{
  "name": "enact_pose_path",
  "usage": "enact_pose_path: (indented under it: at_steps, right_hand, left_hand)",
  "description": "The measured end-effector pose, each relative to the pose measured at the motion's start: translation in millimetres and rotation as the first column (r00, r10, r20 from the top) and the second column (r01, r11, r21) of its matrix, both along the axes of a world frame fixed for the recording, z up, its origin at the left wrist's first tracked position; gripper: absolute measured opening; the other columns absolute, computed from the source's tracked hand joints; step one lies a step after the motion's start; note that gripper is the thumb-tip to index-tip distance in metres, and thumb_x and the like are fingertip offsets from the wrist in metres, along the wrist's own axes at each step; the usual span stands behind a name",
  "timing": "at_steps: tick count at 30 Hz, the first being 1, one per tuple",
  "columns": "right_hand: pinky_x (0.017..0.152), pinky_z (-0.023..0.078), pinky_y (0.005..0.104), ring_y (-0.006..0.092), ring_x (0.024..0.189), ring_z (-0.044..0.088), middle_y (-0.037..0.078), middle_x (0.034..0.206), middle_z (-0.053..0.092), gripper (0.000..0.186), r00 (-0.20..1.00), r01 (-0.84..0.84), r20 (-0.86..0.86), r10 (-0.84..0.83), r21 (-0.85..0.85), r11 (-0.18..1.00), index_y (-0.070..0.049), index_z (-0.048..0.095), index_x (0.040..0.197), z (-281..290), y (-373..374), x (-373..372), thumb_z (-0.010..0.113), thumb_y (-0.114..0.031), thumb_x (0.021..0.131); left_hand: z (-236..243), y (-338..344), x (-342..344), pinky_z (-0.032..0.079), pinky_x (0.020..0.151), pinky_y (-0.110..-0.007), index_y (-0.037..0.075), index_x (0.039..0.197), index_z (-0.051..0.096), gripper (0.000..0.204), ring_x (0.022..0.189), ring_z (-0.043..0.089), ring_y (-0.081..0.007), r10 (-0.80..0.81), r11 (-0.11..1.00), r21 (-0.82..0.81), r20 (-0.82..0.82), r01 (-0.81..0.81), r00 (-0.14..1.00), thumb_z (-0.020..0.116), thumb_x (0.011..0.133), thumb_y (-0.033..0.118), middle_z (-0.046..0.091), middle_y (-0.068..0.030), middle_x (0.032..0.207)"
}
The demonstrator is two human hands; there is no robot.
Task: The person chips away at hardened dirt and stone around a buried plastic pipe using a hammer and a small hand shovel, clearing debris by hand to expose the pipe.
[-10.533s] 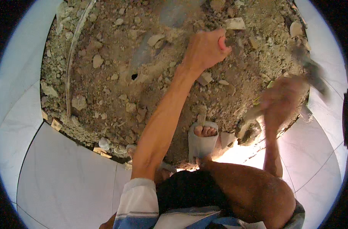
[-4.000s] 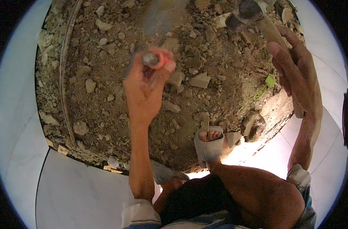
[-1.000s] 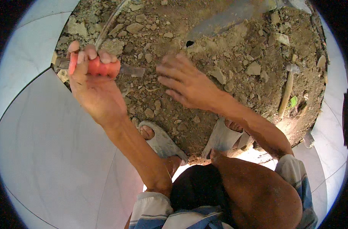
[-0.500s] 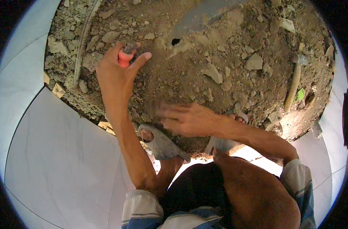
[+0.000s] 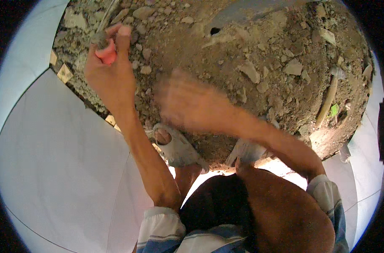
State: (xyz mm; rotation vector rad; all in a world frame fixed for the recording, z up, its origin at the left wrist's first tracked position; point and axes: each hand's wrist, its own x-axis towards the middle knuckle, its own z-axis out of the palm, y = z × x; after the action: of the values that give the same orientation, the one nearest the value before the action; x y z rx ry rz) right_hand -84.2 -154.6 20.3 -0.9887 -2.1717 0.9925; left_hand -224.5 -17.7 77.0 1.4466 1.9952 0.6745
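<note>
- Head view is looking straight down on a person crouching over a patch of broken ground (image 5: 242,55), with both bare forearms coming up from the lower edge.
- Left hand (image 5: 110,69) is closing around a red-handled tool (image 5: 105,52); the fingers are wrapping the grip, so only a short piece of red handle and a grey end above it are showing. The working end is hidden behind the fingers, and what kind of tool it is cannot be told.
- Right hand (image 5: 183,103) is smearing into a blur over the dirt, to the right of the left hand and a little lower. Whether it is open or holding anything cannot be told; nothing is showing clearly in it.
- Grey sandals (image 5: 179,147) are standing on the rubble just below the right hand; the toes of one foot are peeking out, while the other sandal is partly covered by the right forearm.
- Wooden-handled hammer (image 5: 329,99) is lying on the dirt well to the right of the right hand, its head small and hard to make out.
- Small dark hole (image 5: 215,30) is showing in the ground above the right hand, under a grey slab that is running off the top edge.
- Pale floor tiles (image 5: 65,160) are spreading out below the left hand, their broken edge meeting the rubble beside the left wrist.
- Bent knee (image 5: 280,215) and striped sleeves are filling the lower edge, hiding the ground beneath.
</note>
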Motion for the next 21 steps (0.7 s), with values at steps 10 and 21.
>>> enact_pose_path:
  at_steps: [10,21]
  right_hand:
    - [0.127,0.026,0.0528,0.0388,0.157,0.026,0.021,0.170,0.027,0.069,0.787,-0.468,0.056,0.614,-0.594,0.654,0.003,0.040,0.154,17.8,-5.4,36.0,0.064,-0.030,0.099]
    - [0.113,0.050,0.0467,0.0360,0.130,0.063,0.008,0.139,0.068,0.033,0.974,-0.191,0.079,0.213,-0.223,0.956,-0.009,0.069,0.128,5.8,-53.2,62.1,0.071,-0.023,0.097]
  left_hand:
    - [15.8,-14.2,-8.6,0.037,0.054,-0.023,0.003,0.104,0.070,0.034,0.059,0.048,-0.0067,0.153,0.985,-0.054,0.698,-0.163,0.700,0.070,0.103,0.036,0.049,0.0047,0.070]
    - [8.7,1.4,12.3,0.046,0.067,-0.032,0.003,0.114,0.066,0.031,0.073,0.054,-0.0128,-0.088,0.995,0.100,0.850,0.005,0.520,0.069,0.102,0.031,0.052,0.0009,0.077]
